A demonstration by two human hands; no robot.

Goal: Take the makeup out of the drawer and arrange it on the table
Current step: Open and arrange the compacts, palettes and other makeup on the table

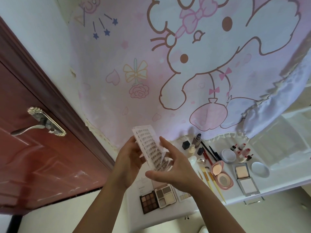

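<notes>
Both hands are raised above a white counter in front of a pink cartoon-rabbit cloth: the left hand has its grip closed around the left edge of a white false-lash tray, held tilted in the air. The right hand is open with fingers spread, fingertips touching the tray's clear cover. On the counter below lie a dark eyeshadow palette, a pink compact, brushes and small bottles; a red door stands at left.
</notes>
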